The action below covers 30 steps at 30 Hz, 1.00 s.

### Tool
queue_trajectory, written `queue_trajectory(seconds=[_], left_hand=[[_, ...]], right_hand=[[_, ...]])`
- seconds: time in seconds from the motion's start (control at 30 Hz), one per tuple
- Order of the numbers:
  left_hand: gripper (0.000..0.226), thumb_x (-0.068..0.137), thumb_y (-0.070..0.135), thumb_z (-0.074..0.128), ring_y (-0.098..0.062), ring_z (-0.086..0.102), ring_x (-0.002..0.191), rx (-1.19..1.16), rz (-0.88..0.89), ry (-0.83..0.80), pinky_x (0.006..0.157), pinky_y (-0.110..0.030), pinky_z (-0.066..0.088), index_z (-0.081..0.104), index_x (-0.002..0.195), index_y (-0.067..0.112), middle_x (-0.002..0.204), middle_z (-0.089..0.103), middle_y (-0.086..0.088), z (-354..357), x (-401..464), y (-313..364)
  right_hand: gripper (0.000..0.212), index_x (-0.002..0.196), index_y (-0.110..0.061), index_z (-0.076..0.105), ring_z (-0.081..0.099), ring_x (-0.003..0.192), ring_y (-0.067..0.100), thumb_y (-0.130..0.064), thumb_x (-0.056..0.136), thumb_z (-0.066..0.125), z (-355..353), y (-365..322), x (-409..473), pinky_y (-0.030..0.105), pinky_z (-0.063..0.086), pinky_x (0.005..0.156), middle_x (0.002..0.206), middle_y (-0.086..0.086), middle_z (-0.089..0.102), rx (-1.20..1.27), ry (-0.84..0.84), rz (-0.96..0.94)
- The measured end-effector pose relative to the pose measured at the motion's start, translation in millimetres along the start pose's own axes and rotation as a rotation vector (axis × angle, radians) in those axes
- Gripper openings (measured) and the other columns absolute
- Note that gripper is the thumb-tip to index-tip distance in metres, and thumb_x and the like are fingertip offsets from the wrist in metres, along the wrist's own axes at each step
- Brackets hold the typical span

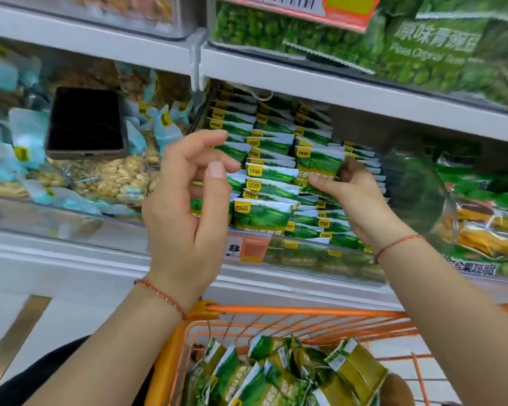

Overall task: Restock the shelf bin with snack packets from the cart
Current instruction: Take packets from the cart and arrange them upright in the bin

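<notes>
The bin [305, 260] sits on the middle shelf, its clear front wall carrying an orange price tag [248, 249]. Inside it, green packets [264, 215] stand in tidy rows, filling it nearly to the shelf above.

The right hand [355, 194] reaches into the bin's right half; its thumb and fingers pinch one packet [317, 165] at the top of a row. The left hand [185, 206] hovers in front of the bin's left half, holding nothing, fingers loosely curled and apart. Each wrist wears a thin red string.

Below the bin, the orange cart [276, 312] holds a loose heap of the same green packets [276, 376].

Left of the bin, a neighbouring bin of pale blue nut packets [109, 177] has a dark phone [85, 121] lying on top. Right of the bin lie larger bags [481, 218]. Above the bin, another shelf holds green pea bags [423, 45].
</notes>
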<state>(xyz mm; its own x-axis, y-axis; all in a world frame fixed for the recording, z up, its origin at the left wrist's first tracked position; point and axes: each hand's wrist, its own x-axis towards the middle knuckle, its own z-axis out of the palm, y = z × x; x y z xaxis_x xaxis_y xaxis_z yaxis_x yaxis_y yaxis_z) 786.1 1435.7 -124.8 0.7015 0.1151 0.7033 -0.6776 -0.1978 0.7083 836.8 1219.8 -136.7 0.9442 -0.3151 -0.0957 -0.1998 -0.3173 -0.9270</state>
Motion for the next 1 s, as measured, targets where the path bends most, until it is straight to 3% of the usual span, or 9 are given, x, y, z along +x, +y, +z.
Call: queue_trajectory(seconds=[0.17,0.33,0.5,0.63,0.7,0.8,1.0], left_hand=[[0.023,0.098,0.014,0.038,-0.011,0.058,0.071,0.031,0.018,-0.071,0.061,-0.025,0.047,0.046,0.117,0.022,0.095,0.061,0.005,2.8,-4.0,-2.1],[0.025,0.098,0.017,0.038,-0.008,0.059,0.073,0.066,0.025,-0.121,0.060,-0.031,0.048,0.046,0.121,0.022,0.096,0.060,0.009,4.2,-5.7,-1.8],[0.025,0.098,0.017,0.039,-0.008,0.059,0.070,0.088,0.041,-0.125,0.058,-0.032,0.048,0.045,0.122,0.021,0.096,0.060,0.010,4.5,-6.7,-1.8],[0.026,0.098,0.018,0.040,-0.008,0.059,0.069,0.099,0.044,-0.132,0.058,-0.033,0.048,0.045,0.123,0.023,0.096,0.059,0.011,5.1,-6.9,-3.4],[0.027,0.098,0.017,0.040,-0.009,0.059,0.068,0.099,0.045,-0.125,0.057,-0.033,0.048,0.044,0.122,0.027,0.097,0.060,0.011,4.6,-6.0,-3.9],[0.028,0.098,0.017,0.039,-0.009,0.059,0.067,0.109,0.047,-0.123,0.056,-0.033,0.047,0.042,0.122,0.032,0.097,0.060,0.011,2.6,-5.1,-4.2],[0.024,0.098,0.015,0.040,-0.010,0.058,0.065,0.118,0.048,-0.149,0.055,-0.035,0.047,0.044,0.121,0.022,0.098,0.058,0.012,3.9,-6.5,-3.7]], right_hand=[[0.078,0.147,-0.005,0.024,0.035,0.134,0.016,-0.020,0.086,0.070,4.6,-5.3,0.2,0.023,0.029,0.096,0.152,0.011,0.031,0.047,-0.011,0.012],[0.086,0.152,-0.006,0.011,0.025,0.143,0.022,-0.024,0.089,0.067,-6.8,-2.1,-0.3,0.029,0.026,0.107,0.157,0.010,0.021,0.040,-0.042,0.054],[0.077,0.151,-0.005,0.015,0.041,0.131,0.026,-0.033,0.094,0.059,7.0,-7.9,-3.9,0.033,0.042,0.098,0.146,0.001,0.037,-0.232,-0.076,0.013],[0.094,0.154,-0.018,0.001,0.035,0.136,0.023,-0.026,0.088,0.068,13.8,-8.6,-12.3,0.026,0.037,0.096,0.158,0.005,0.020,-0.242,0.073,-0.051],[0.092,0.153,-0.022,0.006,0.034,0.136,0.021,-0.024,0.087,0.070,12.3,-6.4,-16.9,0.022,0.035,0.096,0.158,0.004,0.019,-0.393,0.157,-0.211],[0.070,0.150,-0.028,0.022,0.044,0.127,0.025,-0.021,0.092,0.062,12.2,-5.5,-16.9,0.029,0.041,0.095,0.157,0.005,0.019,-0.663,0.121,-0.384],[0.054,0.145,-0.028,0.035,0.046,0.127,0.030,-0.030,0.095,0.055,8.7,-9.4,-6.0,0.036,0.045,0.094,0.158,0.004,0.017,-0.875,0.000,-0.308]])
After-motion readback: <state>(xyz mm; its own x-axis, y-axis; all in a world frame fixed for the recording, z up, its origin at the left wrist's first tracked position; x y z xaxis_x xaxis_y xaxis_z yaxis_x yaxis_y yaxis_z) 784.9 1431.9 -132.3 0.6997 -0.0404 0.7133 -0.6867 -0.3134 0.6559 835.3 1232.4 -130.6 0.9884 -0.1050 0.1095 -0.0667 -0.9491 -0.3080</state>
